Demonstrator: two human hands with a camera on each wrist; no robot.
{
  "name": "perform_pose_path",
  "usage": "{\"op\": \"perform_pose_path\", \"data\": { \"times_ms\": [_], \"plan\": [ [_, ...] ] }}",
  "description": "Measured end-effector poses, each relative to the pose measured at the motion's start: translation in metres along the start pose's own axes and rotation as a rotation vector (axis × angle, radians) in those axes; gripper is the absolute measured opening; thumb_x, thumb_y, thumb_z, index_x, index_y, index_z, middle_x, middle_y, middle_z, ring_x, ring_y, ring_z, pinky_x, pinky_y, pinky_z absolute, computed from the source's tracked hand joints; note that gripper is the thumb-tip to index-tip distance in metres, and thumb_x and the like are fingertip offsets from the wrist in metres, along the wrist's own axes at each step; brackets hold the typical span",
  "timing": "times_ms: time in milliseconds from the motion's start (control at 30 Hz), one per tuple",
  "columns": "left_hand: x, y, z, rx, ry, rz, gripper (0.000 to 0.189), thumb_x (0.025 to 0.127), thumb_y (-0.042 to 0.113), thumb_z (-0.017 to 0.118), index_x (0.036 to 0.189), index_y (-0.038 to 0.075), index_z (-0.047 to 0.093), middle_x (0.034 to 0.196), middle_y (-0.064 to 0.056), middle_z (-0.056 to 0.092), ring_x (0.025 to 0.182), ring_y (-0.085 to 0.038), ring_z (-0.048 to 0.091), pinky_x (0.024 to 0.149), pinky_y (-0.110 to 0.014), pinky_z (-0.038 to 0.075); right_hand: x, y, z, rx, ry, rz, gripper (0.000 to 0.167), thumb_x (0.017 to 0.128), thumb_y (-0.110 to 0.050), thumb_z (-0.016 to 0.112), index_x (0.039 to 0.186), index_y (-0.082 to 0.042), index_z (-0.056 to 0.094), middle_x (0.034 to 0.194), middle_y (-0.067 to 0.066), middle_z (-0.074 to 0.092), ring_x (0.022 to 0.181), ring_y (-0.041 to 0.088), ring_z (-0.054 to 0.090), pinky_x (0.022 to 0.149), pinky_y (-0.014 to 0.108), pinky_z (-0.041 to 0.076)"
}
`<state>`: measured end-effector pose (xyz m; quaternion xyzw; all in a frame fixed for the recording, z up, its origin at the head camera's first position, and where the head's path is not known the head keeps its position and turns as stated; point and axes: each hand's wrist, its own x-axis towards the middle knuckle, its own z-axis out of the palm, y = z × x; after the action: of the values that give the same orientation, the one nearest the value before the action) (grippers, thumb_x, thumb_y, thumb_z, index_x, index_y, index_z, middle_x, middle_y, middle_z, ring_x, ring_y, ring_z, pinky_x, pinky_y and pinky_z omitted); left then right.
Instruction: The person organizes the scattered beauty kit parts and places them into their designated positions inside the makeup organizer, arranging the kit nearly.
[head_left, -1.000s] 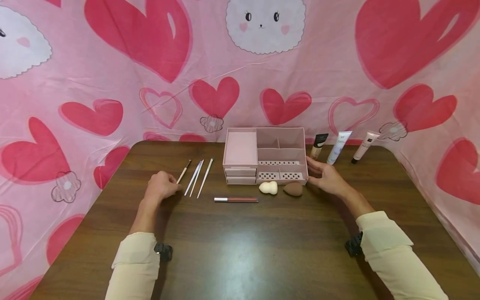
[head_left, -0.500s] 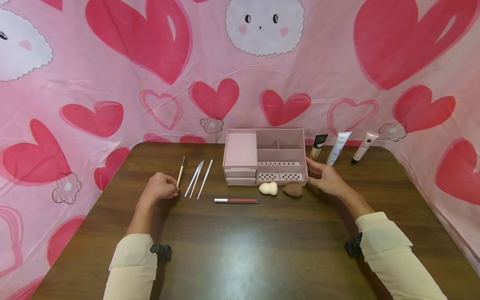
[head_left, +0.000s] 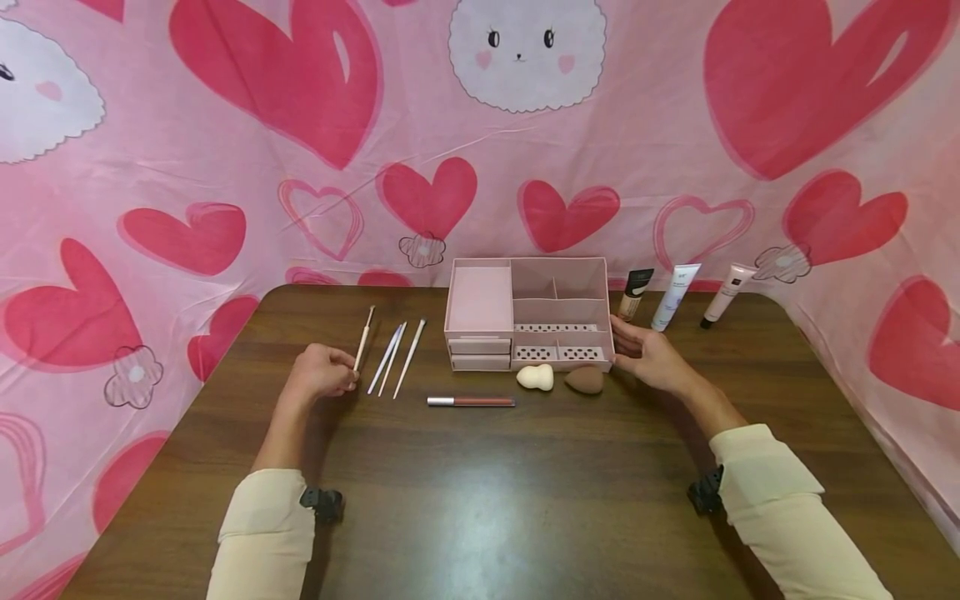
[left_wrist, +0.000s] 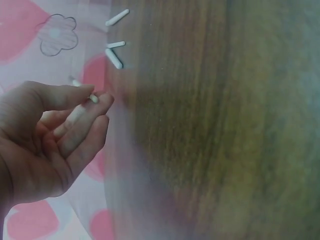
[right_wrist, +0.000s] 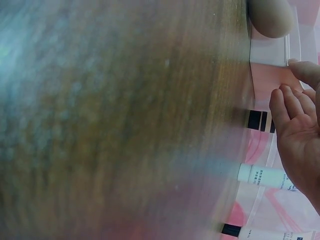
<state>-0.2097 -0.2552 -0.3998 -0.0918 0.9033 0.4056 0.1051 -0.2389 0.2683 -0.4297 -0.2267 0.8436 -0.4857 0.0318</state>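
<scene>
My left hand [head_left: 326,372] pinches a makeup brush [head_left: 363,340] near its handle end between thumb and fingertips, bristle end pointing away from me. In the left wrist view the tip of that pale handle [left_wrist: 93,98] pokes out by the thumb. Three more slim brushes [head_left: 408,358] lie side by side just right of this hand. At the back middle stands a pink organizer [head_left: 480,298] with two drawers and several compartments. My right hand [head_left: 654,360] touches its right side wall with extended fingers, the thumb [right_wrist: 303,71] at the front edge.
A cream sponge [head_left: 536,377] and a brown sponge [head_left: 584,380] lie before the organizer. Nearer to me is a lip gloss tube [head_left: 472,402]. Behind the right hand stand a black-capped foundation tube [head_left: 636,293], a white tube [head_left: 676,297] and a pink tube [head_left: 728,295].
The left hand has drawn the brush slightly off its earlier slant, so it points more straight away from me. The right hand stays at the organizer.
</scene>
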Motion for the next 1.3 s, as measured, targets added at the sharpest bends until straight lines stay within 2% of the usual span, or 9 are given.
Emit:
{"op": "perform_pose_path", "data": {
  "times_ms": [133, 300, 433, 533, 700, 767, 1000, 1300],
  "plan": [
    [-0.001, 0.002, -0.002, 0.041, 0.024, 0.014, 0.035, 0.085, 0.009, 0.070, 0.115, -0.009, 0.071, 0.085, -0.015, 0.079, 0.067, -0.008, 0.071, 0.066, -0.024, 0.059, 0.000, -0.001, 0.000, 0.006, 0.000, -0.002, 0.067, 0.089, 0.016, 0.062, 0.148, 0.020, 0.030, 0.150, 0.041, 0.034, 0.132, 0.037, 0.047, 0.093, 0.002, 0.045],
    [-0.003, 0.005, -0.003, 0.124, 0.044, 0.039, 0.034, 0.085, 0.014, 0.072, 0.114, -0.003, 0.074, 0.090, -0.015, 0.080, 0.071, -0.012, 0.075, 0.070, -0.023, 0.048, 0.000, -0.002, -0.001, -0.001, -0.004, 0.002, 0.068, 0.089, 0.016, 0.062, 0.149, 0.020, 0.030, 0.150, 0.041, 0.034, 0.132, 0.043, 0.045, 0.093, 0.003, 0.045],
    [-0.004, 0.008, -0.003, 0.093, 0.027, 0.041, 0.036, 0.086, 0.014, 0.072, 0.117, -0.004, 0.073, 0.097, -0.017, 0.080, 0.072, -0.011, 0.075, 0.072, -0.021, 0.050, 0.000, -0.003, -0.001, 0.002, -0.007, 0.007, 0.068, 0.089, 0.016, 0.062, 0.149, 0.019, 0.030, 0.151, 0.040, 0.034, 0.132, 0.045, 0.044, 0.094, 0.004, 0.045],
    [-0.005, 0.011, -0.001, 0.047, 0.005, 0.051, 0.036, 0.087, 0.012, 0.072, 0.117, -0.007, 0.071, 0.098, -0.019, 0.079, 0.072, -0.009, 0.074, 0.074, -0.022, 0.055, -0.001, -0.002, 0.000, 0.000, -0.003, -0.004, 0.068, 0.089, 0.015, 0.062, 0.148, 0.020, 0.030, 0.150, 0.041, 0.034, 0.132, 0.041, 0.045, 0.093, 0.004, 0.045],
    [-0.004, 0.018, 0.002, -0.050, -0.028, 0.076, 0.037, 0.090, 0.008, 0.070, 0.120, -0.013, 0.067, 0.099, -0.024, 0.078, 0.072, -0.009, 0.073, 0.079, -0.034, 0.064, -0.001, 0.000, 0.000, -0.002, -0.004, -0.002, 0.067, 0.089, 0.015, 0.062, 0.148, 0.020, 0.030, 0.150, 0.041, 0.034, 0.132, 0.041, 0.045, 0.092, 0.003, 0.045],
    [-0.004, 0.020, 0.003, -0.089, -0.035, 0.088, 0.039, 0.090, 0.006, 0.070, 0.122, -0.016, 0.065, 0.101, -0.026, 0.077, 0.073, -0.008, 0.072, 0.079, -0.035, 0.064, -0.001, 0.000, -0.001, -0.005, -0.003, 0.001, 0.067, 0.089, 0.015, 0.062, 0.149, 0.020, 0.030, 0.151, 0.040, 0.034, 0.132, 0.042, 0.044, 0.092, 0.003, 0.045],
    [-0.004, 0.028, 0.006, -0.173, -0.055, 0.130, 0.041, 0.090, 0.002, 0.067, 0.124, -0.021, 0.060, 0.103, -0.032, 0.074, 0.074, -0.008, 0.071, 0.075, -0.029, 0.064, 0.001, -0.001, 0.000, -0.010, -0.006, -0.009, 0.067, 0.090, 0.015, 0.062, 0.149, 0.020, 0.030, 0.150, 0.041, 0.035, 0.132, 0.046, 0.044, 0.093, 0.003, 0.045],
    [-0.003, 0.045, 0.007, -0.210, -0.084, 0.111, 0.044, 0.091, 0.002, 0.066, 0.128, -0.020, 0.058, 0.104, -0.028, 0.076, 0.079, -0.010, 0.072, 0.079, -0.032, 0.064, 0.000, -0.004, 0.000, 0.002, -0.010, 0.016, 0.068, 0.090, 0.015, 0.061, 0.149, 0.020, 0.029, 0.151, 0.040, 0.034, 0.133, 0.048, 0.042, 0.093, 0.005, 0.046]
  ]
}}
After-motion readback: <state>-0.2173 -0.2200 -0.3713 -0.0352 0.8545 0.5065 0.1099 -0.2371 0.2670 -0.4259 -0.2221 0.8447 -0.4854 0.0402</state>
